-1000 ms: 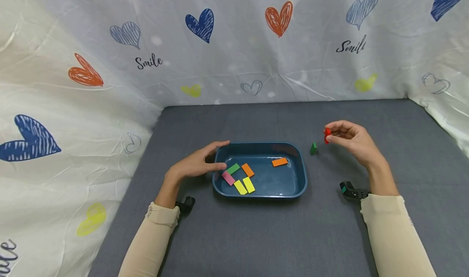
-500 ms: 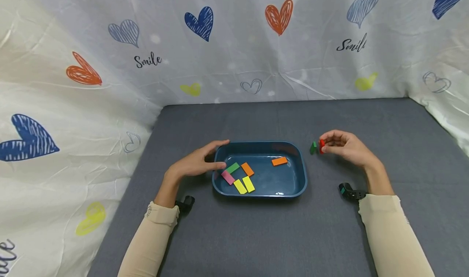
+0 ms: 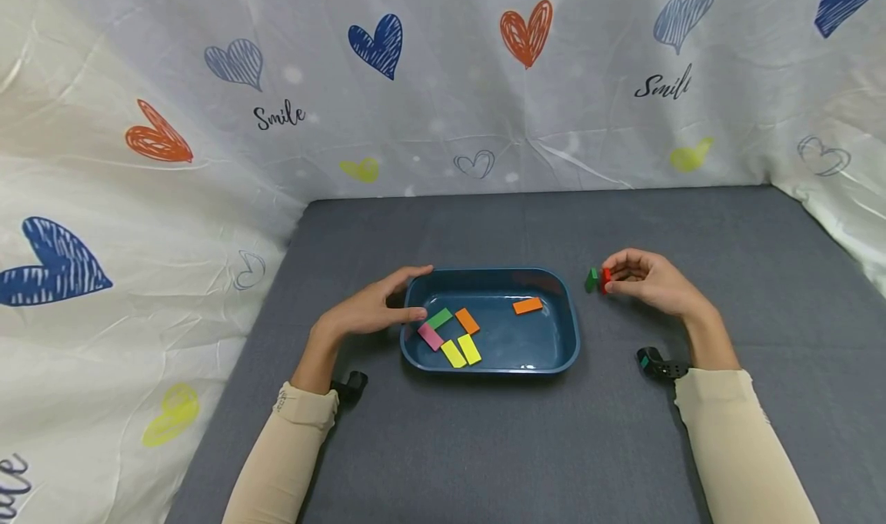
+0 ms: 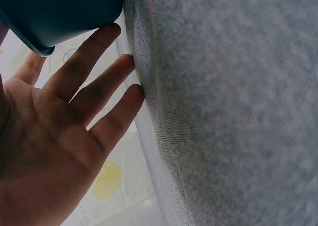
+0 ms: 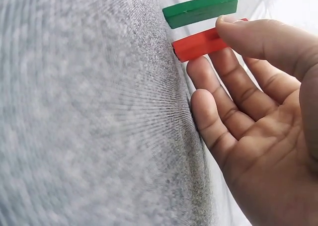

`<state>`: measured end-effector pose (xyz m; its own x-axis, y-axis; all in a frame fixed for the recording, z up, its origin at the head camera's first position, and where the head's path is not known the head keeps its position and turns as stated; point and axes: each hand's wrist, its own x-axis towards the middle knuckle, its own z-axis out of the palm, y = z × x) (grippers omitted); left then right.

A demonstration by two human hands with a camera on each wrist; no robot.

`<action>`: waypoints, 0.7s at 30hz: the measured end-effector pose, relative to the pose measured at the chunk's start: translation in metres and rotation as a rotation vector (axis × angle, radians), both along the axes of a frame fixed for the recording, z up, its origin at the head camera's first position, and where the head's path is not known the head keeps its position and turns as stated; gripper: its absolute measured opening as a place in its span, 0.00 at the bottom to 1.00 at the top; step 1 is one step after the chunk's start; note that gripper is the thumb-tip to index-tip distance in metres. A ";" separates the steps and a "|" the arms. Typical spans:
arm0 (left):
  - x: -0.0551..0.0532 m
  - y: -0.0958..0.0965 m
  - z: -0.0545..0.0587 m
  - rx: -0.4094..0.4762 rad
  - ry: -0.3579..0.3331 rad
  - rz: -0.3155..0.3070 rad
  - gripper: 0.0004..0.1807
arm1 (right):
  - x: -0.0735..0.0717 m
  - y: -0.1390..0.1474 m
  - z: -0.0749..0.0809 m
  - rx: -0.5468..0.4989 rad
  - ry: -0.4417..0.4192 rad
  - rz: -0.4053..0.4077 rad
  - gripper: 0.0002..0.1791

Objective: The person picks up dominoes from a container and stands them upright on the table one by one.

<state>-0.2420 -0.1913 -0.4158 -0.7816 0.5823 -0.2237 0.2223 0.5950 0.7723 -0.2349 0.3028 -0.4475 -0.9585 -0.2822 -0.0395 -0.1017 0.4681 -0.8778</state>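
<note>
My right hand (image 3: 654, 282) pinches a red domino-like block (image 5: 198, 44) between thumb and fingers. The red block stands upright, its lower end at the cloth in the right wrist view. Just left of it, a green block (image 5: 201, 10) stands upright with a narrow gap between the two. My left hand (image 3: 367, 305) rests at the left end of a dark blue tray (image 3: 491, 371), thumb over the rim and index finger at the far corner. In the left wrist view its other fingers are spread and nearly straight, close beside the tray's wall.
Inside the tray lie several flat blocks: a green one (image 3: 439, 318), a pink one (image 3: 431, 336), two yellow ones (image 3: 469, 348) and two orange ones (image 3: 527, 305). Grey cloth (image 3: 526, 447) covers the table. A white printed curtain (image 3: 443, 108) hangs behind.
My right hand has lowered the red block and moved it left, from raised above the cloth to standing beside the green block. The left hand and tray have stayed in place.
</note>
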 end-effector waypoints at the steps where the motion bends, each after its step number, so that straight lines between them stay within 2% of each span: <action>1: 0.000 0.000 0.000 0.000 0.000 0.000 0.43 | 0.000 0.000 0.000 0.000 -0.001 -0.001 0.18; 10: 0.001 0.001 0.001 0.013 -0.011 0.000 0.43 | 0.001 0.000 0.001 -0.006 -0.020 -0.014 0.19; 15: 0.001 0.001 0.001 0.014 -0.014 -0.001 0.43 | 0.002 0.001 0.002 -0.013 -0.017 0.005 0.21; 21: 0.000 0.000 0.000 0.012 -0.013 0.001 0.42 | 0.004 -0.001 0.011 -0.011 0.002 -0.027 0.25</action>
